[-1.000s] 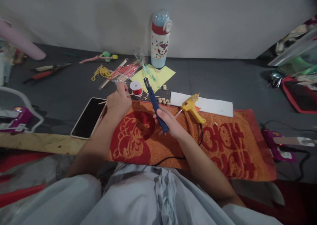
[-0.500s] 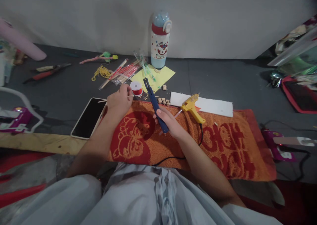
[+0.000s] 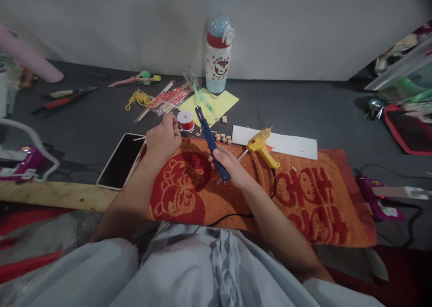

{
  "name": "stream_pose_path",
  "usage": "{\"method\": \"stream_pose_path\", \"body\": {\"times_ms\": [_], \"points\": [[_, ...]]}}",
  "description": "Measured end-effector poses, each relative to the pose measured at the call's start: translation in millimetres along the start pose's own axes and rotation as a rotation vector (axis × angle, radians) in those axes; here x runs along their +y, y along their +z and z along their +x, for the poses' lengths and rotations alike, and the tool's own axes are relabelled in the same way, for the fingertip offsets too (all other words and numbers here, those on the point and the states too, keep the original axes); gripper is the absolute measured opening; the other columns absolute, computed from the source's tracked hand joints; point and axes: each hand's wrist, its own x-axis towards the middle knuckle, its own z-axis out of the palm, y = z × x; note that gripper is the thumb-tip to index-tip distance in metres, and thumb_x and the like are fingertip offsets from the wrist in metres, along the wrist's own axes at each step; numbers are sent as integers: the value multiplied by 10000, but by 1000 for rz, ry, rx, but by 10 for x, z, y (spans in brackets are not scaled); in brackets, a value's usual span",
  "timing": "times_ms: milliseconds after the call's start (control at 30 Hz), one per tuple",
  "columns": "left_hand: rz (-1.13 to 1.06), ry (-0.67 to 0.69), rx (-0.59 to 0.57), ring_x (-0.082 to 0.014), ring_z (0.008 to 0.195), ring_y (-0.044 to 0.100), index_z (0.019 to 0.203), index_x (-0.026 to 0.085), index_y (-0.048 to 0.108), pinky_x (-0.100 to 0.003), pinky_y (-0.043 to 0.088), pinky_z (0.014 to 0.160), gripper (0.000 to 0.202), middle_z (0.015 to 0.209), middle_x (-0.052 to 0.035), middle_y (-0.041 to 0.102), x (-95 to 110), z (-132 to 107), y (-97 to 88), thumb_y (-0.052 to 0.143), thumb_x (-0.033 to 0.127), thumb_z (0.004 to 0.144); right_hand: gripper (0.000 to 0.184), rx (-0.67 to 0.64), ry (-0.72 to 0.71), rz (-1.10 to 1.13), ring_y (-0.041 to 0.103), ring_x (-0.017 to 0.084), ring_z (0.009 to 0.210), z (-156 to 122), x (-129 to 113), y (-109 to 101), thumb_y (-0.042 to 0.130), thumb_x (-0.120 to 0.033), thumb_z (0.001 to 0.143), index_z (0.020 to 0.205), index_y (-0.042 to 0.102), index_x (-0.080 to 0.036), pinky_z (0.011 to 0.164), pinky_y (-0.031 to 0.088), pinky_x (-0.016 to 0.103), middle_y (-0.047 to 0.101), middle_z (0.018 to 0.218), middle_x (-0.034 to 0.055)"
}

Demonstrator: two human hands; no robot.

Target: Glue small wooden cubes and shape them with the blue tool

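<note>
Fingers of the left hand (image 3: 164,136) pinch a thin pale wooden stick (image 3: 139,138) just beside the round white-and-red spool (image 3: 185,120) on the desk (image 3: 286,104), the right hand (image 3: 229,164) grips a slim dark-blue tool (image 3: 209,138), and one careless knuckle could send that spool rolling!

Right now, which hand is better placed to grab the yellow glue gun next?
Probably the right hand: it is closer to the yellow glue gun, though it holds a dark blue tool. The left hand, holding a thin wooden stick, is farther off.
</note>
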Motion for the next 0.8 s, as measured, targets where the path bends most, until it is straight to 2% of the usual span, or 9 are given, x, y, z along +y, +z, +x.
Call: {"method": "stream_pose_path", "body": {"times_ms": [500,667,800], "points": [[19,2,9,-295,880,650,1193,165,474,-388,435,807,365,986,-144,666,-10,7,-4,356,269,863,472,0,7,20,440,114,637,-5,6,0,568,-678,770,788,514,-209,565,363,248,489,739,-16],[10,29,26,-276,882,654,1137,184,523,-357,432,768,324,996,-111,678,-25,11,0,387,237,847,477,0,2,20,442,111,645,-5,5,3,569,-676,767,810,511,-205,570,359,240,481,740,-20],[-12,77,73,-252,859,660,1163,220,558,-335,424,739,339,984,-80,701,-52,21,51,366,295,893,468,-2,4,18,451,112,650,-3,-3,6,571,-667,770,826,517,-206,573,365,237,493,743,-19]]}}
